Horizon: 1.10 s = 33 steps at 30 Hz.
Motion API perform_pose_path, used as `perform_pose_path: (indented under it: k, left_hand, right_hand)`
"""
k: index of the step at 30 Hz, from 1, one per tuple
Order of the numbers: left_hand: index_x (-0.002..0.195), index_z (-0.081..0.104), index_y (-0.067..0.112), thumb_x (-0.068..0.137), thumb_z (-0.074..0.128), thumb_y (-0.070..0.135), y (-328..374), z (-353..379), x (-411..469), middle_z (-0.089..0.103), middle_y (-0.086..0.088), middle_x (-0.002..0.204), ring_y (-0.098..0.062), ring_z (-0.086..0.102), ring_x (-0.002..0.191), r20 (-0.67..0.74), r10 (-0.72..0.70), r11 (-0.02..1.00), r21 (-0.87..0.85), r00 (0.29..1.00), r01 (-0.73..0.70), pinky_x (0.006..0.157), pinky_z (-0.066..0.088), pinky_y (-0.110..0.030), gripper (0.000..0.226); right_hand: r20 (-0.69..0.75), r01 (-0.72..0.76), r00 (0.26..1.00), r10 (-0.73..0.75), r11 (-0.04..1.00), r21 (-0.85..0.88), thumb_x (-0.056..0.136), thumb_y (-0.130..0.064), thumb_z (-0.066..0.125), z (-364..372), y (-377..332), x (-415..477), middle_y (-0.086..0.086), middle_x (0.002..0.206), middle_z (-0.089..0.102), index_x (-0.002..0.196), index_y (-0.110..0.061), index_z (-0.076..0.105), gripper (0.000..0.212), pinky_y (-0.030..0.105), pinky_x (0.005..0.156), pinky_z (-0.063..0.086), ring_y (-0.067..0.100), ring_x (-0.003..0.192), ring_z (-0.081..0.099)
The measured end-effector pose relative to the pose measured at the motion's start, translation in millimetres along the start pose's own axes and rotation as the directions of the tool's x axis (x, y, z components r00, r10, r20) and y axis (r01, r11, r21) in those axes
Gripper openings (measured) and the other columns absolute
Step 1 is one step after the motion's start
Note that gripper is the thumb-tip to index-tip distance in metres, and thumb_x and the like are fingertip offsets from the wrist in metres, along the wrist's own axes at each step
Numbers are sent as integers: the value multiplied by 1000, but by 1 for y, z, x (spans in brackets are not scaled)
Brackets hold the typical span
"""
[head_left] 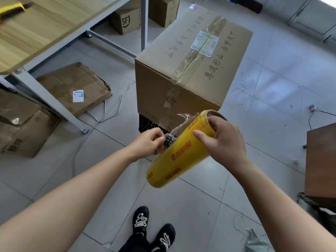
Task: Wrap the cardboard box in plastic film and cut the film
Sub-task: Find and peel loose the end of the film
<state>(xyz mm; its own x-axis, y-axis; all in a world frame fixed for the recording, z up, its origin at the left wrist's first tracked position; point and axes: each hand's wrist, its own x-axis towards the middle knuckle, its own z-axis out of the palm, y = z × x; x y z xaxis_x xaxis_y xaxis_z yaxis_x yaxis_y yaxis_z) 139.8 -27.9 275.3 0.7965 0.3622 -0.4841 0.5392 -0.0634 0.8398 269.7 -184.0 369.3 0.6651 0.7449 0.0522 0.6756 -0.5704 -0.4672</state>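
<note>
A large taped cardboard box with handwritten characters and a white label stands on a black perforated crate in front of me. My right hand grips the upper end of a yellow roll of plastic film, fingers hooked into the core. The roll tilts down toward me, just below the box's near face. My left hand pinches the loose clear film edge pulled off the roll's left side. The film does not touch the box.
A wooden table with white metal legs stands at left, a yellow tool on it. Flattened and stacked cardboard lies under it, with white cables on the tiled floor. A brown cabinet is at right. My feet are below.
</note>
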Motion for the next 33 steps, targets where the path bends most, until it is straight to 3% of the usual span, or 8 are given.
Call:
perform_pose_path:
  k: [4,8,15,19,21,24,29,33]
  left_hand:
    - [90,58,26,86,57,4,-12,1,3,57,3,92,-15,56,89,180,-6,983,182,984,-28,75,48,-25,22]
    - [73,61,27,86,61,1,-8,5,15,57,8,86,-14,57,85,7,88,913,400,996,-83,67,47,-19,30]
    - [75,63,13,87,41,-13,1,8,15,63,-8,75,-26,64,78,-151,-55,991,-132,987,35,69,61,-41,36]
    - [70,63,14,76,41,-16,12,3,15,62,-8,67,-31,63,74,-277,2,991,-125,961,-38,72,60,-51,38]
    - [69,64,14,78,43,-15,12,-2,14,63,-13,67,-35,64,73,-262,35,996,-74,964,-57,70,59,-55,37]
    - [70,65,15,85,47,-10,9,-10,7,65,-20,72,-35,64,70,-273,92,995,-3,957,-97,70,58,-55,34]
    - [71,66,29,87,52,-5,10,-22,-19,63,3,60,-24,64,61,-338,270,962,129,901,-240,60,56,-37,40]
    - [85,71,7,85,49,-11,10,-37,-25,57,10,56,-10,56,54,-203,230,973,20,952,-231,54,51,-27,28]
  right_hand:
    - [-9,31,999,-31,999,32,83,-38,69,-7,-7,1,-2,71,61,83,-19,62,20,31,54,48,15,62,56]
    - [16,72,997,-72,997,3,83,-38,69,-12,-13,3,-3,76,65,93,-20,66,22,28,57,44,17,67,57]
    - [50,-4,999,-2,993,120,80,-27,74,-25,0,15,6,86,66,96,-9,63,26,36,65,52,23,77,60]
    - [337,81,934,-117,990,118,79,-9,72,-39,18,22,10,110,59,130,-13,43,59,41,78,50,27,95,57]
    - [336,98,936,-101,995,24,80,-11,72,-39,27,23,9,117,60,139,-18,35,70,46,82,50,29,99,58]
    - [207,129,968,-141,989,71,79,-17,74,-34,30,24,7,103,67,131,-19,48,58,47,74,54,29,88,63]
    - [133,134,981,-143,988,73,80,-24,73,-34,24,30,8,90,68,116,-16,60,39,46,68,53,28,77,62]
    - [95,102,990,-107,993,57,82,-29,70,-32,14,31,9,83,66,105,-14,63,29,46,67,52,29,74,60]
